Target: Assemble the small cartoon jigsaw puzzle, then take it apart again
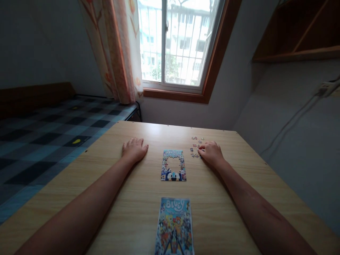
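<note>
Pale wood-grain tabletop [148, 198] lies under both bare hands, with the partly built jigsaw [174, 175] as the landmark. To the left of the jigsaw, the left hand [134, 149] rests palm down, fingers loosely spread, holding nothing visible. To its right, the right hand [211, 152] is partly curled, its thumb and fingertips down at the edge of the loose pieces [200, 142]; whether it grips one cannot be told. These small pieces lie scattered between the jigsaw and that hand. The jigsaw itself lies flat, its colourful border joined around an unfilled middle, with a blue dog face along the near side. Nearer the camera than the jigsaw lies a printed Bluey picture [174, 226], cut off by the bottom of the view. Beyond the jigsaw are a barred window [183, 46] and an orange-patterned curtain [119, 53]; far left of it, a checked bed [58, 131]; upper right, a wooden shelf [300, 55].
</note>
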Motion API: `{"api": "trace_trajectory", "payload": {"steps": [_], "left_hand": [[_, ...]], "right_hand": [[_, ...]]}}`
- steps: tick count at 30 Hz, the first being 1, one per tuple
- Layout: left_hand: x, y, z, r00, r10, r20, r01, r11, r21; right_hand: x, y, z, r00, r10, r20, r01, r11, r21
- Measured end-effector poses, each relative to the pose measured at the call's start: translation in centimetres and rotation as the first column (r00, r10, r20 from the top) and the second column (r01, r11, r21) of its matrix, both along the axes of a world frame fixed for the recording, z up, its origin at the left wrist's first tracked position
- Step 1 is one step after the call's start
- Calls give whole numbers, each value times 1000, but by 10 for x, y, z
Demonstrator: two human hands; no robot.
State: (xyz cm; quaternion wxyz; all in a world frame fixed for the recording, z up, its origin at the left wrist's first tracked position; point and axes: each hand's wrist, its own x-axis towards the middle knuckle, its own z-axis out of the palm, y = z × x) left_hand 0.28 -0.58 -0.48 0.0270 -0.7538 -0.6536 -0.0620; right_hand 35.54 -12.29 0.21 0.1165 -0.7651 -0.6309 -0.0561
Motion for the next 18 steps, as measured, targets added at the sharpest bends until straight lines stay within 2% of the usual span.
{"api": "trace_trajectory", "payload": {"steps": [5, 11, 18], "left_hand": [[1, -2, 1, 1000, -5, 14, 5, 1000, 6], [2, -2, 0, 1000, -7, 17, 7, 1000, 10], [2, 0, -3, 1000, -3, 23, 3, 1000, 6]], "right_hand": [[-1, -1, 0, 999, 40, 15, -40, 999, 21], [1, 1, -4, 1000, 18, 6, -18, 1000, 23], [8, 7, -11, 994, 15, -111, -13, 1000, 14]]}}
